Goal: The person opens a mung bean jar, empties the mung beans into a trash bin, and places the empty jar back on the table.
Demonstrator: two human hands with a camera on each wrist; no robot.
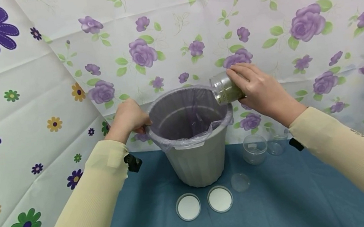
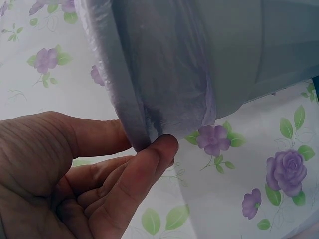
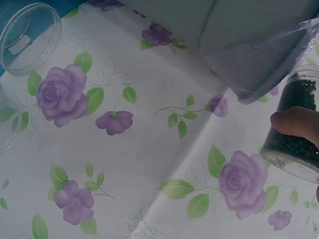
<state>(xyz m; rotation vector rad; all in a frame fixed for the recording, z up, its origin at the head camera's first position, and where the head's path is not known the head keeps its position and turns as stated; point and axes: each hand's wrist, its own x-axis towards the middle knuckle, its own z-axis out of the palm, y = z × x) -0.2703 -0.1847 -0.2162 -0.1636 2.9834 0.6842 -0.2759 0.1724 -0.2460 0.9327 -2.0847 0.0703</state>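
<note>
A grey trash can (image 1: 197,165) lined with a thin purplish bag (image 1: 202,135) stands at the back of the table. My left hand (image 1: 129,117) pinches its left rim between thumb and fingers, over the folded bag edge, as the left wrist view shows. Above the right rim, my right hand (image 1: 257,87) grips a clear jar (image 1: 225,88), tipped with its mouth toward the can's opening. Small dark green beans (image 3: 304,94) fill much of the jar in the right wrist view. Only part of the right hand shows there.
Two clear containers (image 1: 255,150) (image 1: 277,143) stand right of the can. In front lie two white-centred round lids (image 1: 189,207) (image 1: 220,199) and a clear disc (image 1: 240,182) on the blue tablecloth (image 1: 267,213). A flowered sheet (image 1: 158,36) hangs close behind.
</note>
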